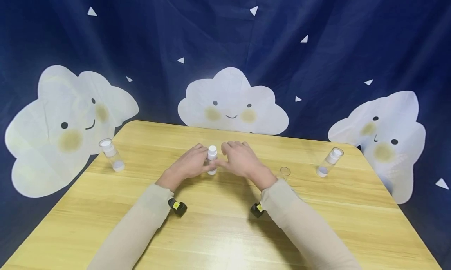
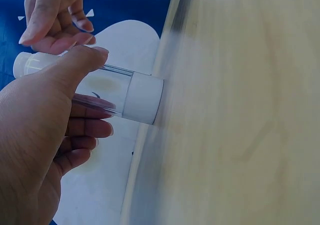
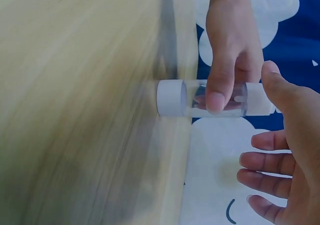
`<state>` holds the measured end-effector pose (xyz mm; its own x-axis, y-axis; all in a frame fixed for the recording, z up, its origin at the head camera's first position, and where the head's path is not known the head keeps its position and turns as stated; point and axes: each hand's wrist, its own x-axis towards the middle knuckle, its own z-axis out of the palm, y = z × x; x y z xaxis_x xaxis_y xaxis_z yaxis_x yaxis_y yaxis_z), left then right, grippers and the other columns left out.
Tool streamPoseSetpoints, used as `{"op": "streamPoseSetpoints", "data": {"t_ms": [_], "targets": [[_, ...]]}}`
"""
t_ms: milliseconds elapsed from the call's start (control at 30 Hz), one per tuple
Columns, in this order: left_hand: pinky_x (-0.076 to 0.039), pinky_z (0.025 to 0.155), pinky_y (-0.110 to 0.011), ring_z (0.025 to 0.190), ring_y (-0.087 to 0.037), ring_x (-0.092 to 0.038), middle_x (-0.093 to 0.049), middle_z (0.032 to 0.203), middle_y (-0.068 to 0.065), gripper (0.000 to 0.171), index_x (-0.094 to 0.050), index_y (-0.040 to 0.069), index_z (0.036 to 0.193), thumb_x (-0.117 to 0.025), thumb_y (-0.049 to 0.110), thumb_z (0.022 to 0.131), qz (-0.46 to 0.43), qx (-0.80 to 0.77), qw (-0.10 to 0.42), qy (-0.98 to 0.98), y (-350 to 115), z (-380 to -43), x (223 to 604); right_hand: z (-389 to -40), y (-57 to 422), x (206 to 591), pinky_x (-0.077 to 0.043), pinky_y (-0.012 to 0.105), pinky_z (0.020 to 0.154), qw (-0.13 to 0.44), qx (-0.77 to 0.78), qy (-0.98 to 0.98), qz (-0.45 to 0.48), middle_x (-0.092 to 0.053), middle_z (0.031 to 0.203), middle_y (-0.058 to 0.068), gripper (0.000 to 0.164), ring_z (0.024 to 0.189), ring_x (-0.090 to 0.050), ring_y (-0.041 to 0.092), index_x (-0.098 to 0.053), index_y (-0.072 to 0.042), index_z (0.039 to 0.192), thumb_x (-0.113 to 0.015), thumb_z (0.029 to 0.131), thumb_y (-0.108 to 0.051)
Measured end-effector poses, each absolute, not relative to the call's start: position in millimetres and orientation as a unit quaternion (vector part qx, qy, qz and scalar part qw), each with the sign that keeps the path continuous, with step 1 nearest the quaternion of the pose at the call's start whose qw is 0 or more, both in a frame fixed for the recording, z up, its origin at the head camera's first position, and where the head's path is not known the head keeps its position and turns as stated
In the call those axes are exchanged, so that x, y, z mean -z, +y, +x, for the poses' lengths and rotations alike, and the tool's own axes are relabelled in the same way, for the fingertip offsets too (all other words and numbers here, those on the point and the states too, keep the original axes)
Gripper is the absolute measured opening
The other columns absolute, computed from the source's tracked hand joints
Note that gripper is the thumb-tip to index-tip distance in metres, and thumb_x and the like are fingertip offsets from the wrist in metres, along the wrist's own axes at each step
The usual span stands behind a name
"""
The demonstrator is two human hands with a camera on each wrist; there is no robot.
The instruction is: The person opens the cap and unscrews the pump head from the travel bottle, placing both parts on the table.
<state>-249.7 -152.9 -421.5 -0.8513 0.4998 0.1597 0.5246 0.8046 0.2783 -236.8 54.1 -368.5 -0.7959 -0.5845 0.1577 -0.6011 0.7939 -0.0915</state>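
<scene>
A small pump bottle (image 1: 212, 160) with a clear body, white base and white top stands upright on the table in front of me. My left hand (image 1: 190, 161) grips its clear middle between thumb and fingers, as the left wrist view shows. Beside the bottle's white top is my right hand (image 3: 295, 130), its thumb and fingers spread apart and holding nothing. Whether the right thumb touches the bottle is hard to tell. To the right, a clear cap (image 1: 284, 172) rests on the table, partly behind the right forearm.
Near the table's left edge stands a similar bottle (image 1: 113, 156) with a clear cap over its white top. Another capped bottle (image 1: 329, 162) stands toward the right edge. Behind the wooden table (image 1: 225, 238) hangs a dark blue curtain (image 1: 218, 31) with white clouds.
</scene>
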Motion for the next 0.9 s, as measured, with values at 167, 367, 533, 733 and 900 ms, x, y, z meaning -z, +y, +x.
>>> {"op": "streamPoseSetpoints", "data": {"t_ms": [167, 367, 533, 733, 900], "targets": [[-0.043, 0.093, -0.034, 0.102, -0.018, -0.049, -0.063, 0.102, 0.003, 0.035, -0.066, 0.012, 0.108, -0.067, 0.043, 0.092, -0.272, 0.156, 0.041, -0.949, -152.9, -250.0, 420.7, -240.3, 45.6, 370.9, -0.039, 0.033, 0.074, 0.051, -0.072, -0.945, 0.315, -0.052, 0.082, -0.003, 0.061, 0.075, -0.049, 0.016, -0.056, -0.012, 0.096, -0.046, 0.089, -0.072], [-0.042, 0.094, -0.034, 0.1, -0.019, -0.051, -0.065, 0.102, 0.002, 0.035, -0.067, 0.012, 0.109, -0.067, 0.042, 0.091, -0.301, 0.145, 0.065, -0.94, -154.7, -250.5, 422.5, -244.4, 36.5, 376.8, -0.04, 0.033, 0.073, 0.056, -0.084, -0.942, 0.32, -0.051, 0.079, -0.004, 0.061, 0.073, -0.049, 0.016, -0.056, -0.013, 0.095, -0.044, 0.089, -0.073], [-0.042, 0.093, -0.035, 0.098, -0.02, -0.052, -0.064, 0.099, 0.002, 0.035, -0.066, 0.011, 0.109, -0.068, 0.041, 0.091, -0.32, 0.134, 0.08, -0.934, -155.2, -250.3, 423.1, -246.1, 32.9, 377.4, -0.043, 0.034, 0.074, 0.064, -0.094, -0.94, 0.32, -0.053, 0.08, -0.005, 0.059, 0.075, -0.052, 0.016, -0.056, -0.014, 0.095, -0.044, 0.09, -0.071], [-0.042, 0.094, -0.036, 0.096, -0.019, -0.053, -0.066, 0.101, 0.003, 0.036, -0.067, 0.013, 0.115, -0.067, 0.041, 0.091, -0.328, 0.139, 0.075, -0.932, -155.3, -249.8, 423.7, -249.1, 32.7, 378.7, -0.042, 0.032, 0.07, 0.069, -0.101, -0.937, 0.327, -0.053, 0.077, -0.005, 0.05, 0.07, -0.051, 0.014, -0.053, -0.016, 0.091, -0.044, 0.094, -0.065], [-0.042, 0.094, -0.036, 0.097, -0.018, -0.053, -0.067, 0.103, 0.005, 0.032, -0.068, 0.017, 0.114, -0.066, 0.04, 0.093, -0.334, 0.145, 0.068, -0.929, -156.1, -250.0, 423.0, -251.3, 32.4, 378.0, -0.042, 0.029, 0.066, 0.061, -0.119, -0.93, 0.342, -0.053, 0.074, -0.005, 0.044, 0.067, -0.05, 0.014, -0.051, -0.017, 0.088, -0.047, 0.096, -0.06]]}}
